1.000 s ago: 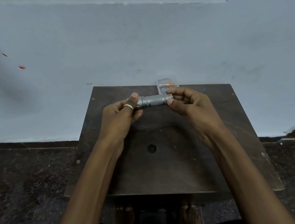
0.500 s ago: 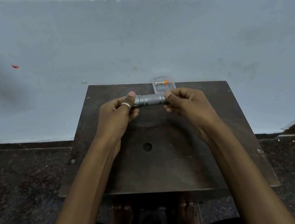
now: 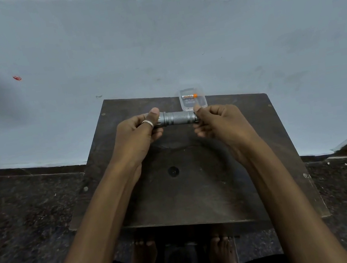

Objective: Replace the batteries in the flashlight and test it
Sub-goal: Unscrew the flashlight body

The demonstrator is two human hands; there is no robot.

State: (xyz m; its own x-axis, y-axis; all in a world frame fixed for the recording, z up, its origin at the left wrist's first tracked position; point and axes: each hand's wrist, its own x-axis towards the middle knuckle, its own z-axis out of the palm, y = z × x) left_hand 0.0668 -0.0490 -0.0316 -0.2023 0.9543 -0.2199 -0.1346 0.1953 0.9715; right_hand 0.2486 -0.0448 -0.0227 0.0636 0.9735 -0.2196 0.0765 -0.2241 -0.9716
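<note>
Above the bench (image 3: 179,199), the left hand (image 3: 138,135) wraps the flashlight (image 3: 178,118) head; the right hand (image 3: 219,121), at three o'clock, has rolled its grip tighter round the tail, probably unscrewing. A battery (image 3: 189,96) waits beyond, at one o'clock.

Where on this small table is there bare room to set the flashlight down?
The widest bare patch of the table lies between the forearms, around the dark hole, down to the near edge. A narrower strip runs between the right hand and the right edge. Crowded: the far edge, where the clear case sits behind the flashlight and the left hand.
</note>
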